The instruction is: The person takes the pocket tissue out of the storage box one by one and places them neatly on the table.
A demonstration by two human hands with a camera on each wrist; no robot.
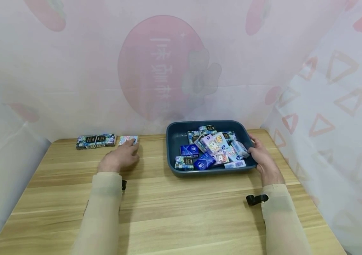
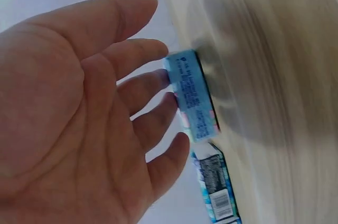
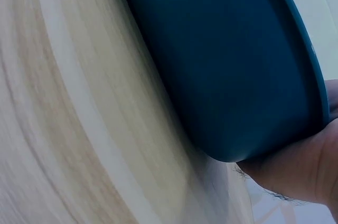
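Note:
My left hand (image 1: 121,156) is at the back left of the table, its loosely bent fingers at a small pastel tissue pack (image 1: 128,139). From the left wrist view, the fingertips reach the top edge of this light blue pack (image 2: 193,97) without wrapping round it. Two dark floral tissue packs (image 1: 96,140) lie side by side just left of it. My right hand (image 1: 263,159) grips the right end of a dark blue plastic bin (image 1: 174,141), thumb over the rim. Inside the bin is a loose pile of floral, pastel and deep blue tissue packs (image 1: 204,161).
The wood-grain table (image 1: 181,212) ends at a pale printed curtain (image 1: 82,71) behind it, with more curtain on both sides. A small black wrist device (image 1: 257,199) sticks out from the right sleeve.

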